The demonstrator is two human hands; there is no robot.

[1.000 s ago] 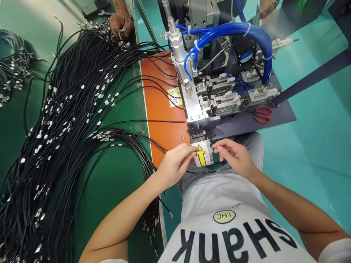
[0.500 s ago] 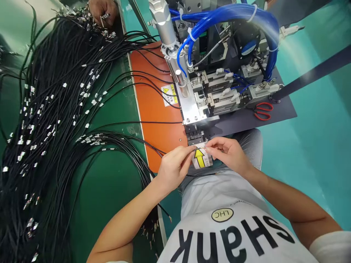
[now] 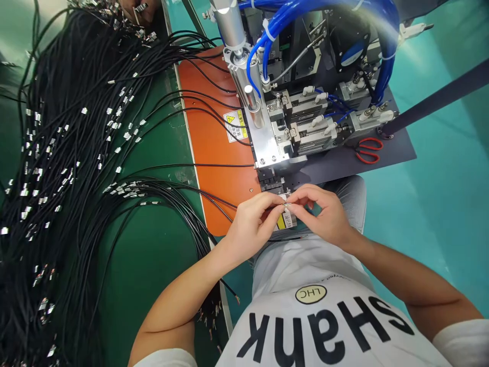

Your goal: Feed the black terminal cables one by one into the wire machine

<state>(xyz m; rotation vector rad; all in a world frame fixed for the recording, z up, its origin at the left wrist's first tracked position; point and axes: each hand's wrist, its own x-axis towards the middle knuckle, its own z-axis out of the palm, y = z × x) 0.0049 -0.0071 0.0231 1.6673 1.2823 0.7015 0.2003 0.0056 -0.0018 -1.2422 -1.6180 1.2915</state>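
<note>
Head view: we're pinching a small metal terminal [image 3: 286, 204] btwn both hands, left hand [image 3: 252, 227] & right hand [image 3: 329, 218] each closing fingertips on it. It's lying crosswise, left-right, just over the arrow-label block [image 3: 287, 222] at the machine's [image 3: 275, 153] near edge.

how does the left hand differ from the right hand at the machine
The left hand lies over the edge of the orange mat; the right hand lies over the grey trouser leg. The left hand's fingers are curled close together; the right hand's fingers arch wider, with gaps between them. Both meet fingertip to fingertip on a small metal piece in front of the yellow arrow label.
</note>
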